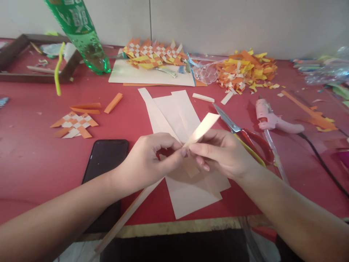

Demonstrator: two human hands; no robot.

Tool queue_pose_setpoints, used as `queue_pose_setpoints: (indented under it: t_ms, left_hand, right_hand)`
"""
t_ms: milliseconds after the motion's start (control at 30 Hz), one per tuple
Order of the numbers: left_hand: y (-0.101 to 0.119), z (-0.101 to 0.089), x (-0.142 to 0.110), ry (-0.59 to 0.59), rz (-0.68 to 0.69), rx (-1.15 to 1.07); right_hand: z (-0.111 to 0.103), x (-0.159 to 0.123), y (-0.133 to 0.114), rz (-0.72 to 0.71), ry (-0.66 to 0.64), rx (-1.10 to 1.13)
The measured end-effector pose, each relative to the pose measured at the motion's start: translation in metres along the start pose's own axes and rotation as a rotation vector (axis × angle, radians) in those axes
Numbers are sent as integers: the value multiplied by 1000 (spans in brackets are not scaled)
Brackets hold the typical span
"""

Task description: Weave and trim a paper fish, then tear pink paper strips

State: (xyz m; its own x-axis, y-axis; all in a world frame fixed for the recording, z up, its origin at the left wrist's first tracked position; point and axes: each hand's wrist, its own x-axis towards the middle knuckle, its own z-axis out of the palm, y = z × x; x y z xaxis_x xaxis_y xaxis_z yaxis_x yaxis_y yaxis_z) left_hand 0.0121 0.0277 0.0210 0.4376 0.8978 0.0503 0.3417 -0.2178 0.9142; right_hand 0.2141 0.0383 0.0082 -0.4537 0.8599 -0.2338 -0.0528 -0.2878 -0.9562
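Between my two hands is a cream paper strip (204, 127), its free end pointing up and to the right. My left hand (152, 154) pinches the strip's lower end between thumb and index finger. The thumb and fingers of my right hand (220, 151) close on the strip just beside the left fingertips. Beneath both hands lie cream paper sheets (191, 200) and strips, partly overlapping. A long pale strip (131, 209) slants from below my left hand past the table edge. Scissors (240, 131) with red and yellow handles lie right of my right hand.
A black phone (106, 160) lies by my left forearm. A woven orange-and-white paper fish (75, 123) is farther left. A green bottle (84, 40) stands behind. At the back are woven pieces (152, 52) and a pile of paper scraps (245, 71). A pink glue gun (267, 116) trails a black cord.
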Motion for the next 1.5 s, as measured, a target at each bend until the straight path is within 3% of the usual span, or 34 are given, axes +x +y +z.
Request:
queue_pose_setpoints:
  t_ms: [133,600,1033,1300,1500]
  left_hand:
    - [0,0,0,-24,-15,-27]
    - [0,-1,-1,-71,0,-46]
    - [-2,0,-1,-84,3,-80]
    - [0,2,-2,-96,-28,-74]
    - [0,1,-1,-81,-16,-81]
  right_hand:
    - [1,1,-4,18,37,15]
    - [1,0,0,-52,-35,-26]
    - [0,-1,-1,-99,30,-100]
    - [0,-1,-2,-107,-48,-59]
    - [-1,-1,0,-87,18,-69]
